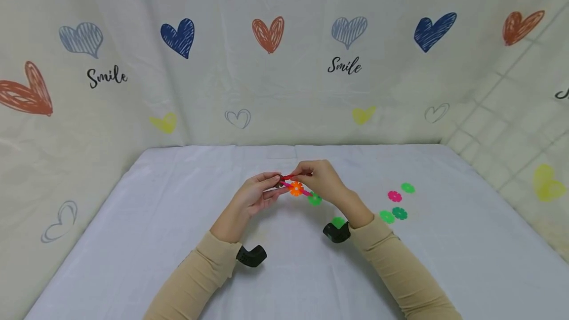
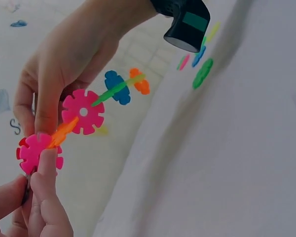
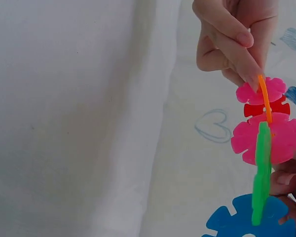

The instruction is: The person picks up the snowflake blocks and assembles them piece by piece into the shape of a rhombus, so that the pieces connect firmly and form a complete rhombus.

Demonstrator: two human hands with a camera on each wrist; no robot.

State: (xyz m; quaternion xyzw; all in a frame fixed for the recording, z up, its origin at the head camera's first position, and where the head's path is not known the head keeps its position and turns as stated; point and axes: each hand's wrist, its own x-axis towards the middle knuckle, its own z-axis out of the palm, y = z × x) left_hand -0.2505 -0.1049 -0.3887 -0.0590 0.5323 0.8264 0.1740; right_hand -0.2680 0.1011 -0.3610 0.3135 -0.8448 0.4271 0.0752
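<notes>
A chain of slotted flower-shaped plastic discs spans both hands above the table. Fingers and thumb of my left hand pinch a dark disc at the chain's left end, against a pink disc. My right hand pinches a red disc beside it, partly hidden behind the pink one in the left wrist view. Onward run an orange disc, another pink disc, a green disc, a blue disc and, at the far end, another orange disc.
Several loose discs lie on the white-covered table at right: a pink disc, a teal disc and green discs. One more green disc lies near the right wrist. A heart-printed curtain stands behind.
</notes>
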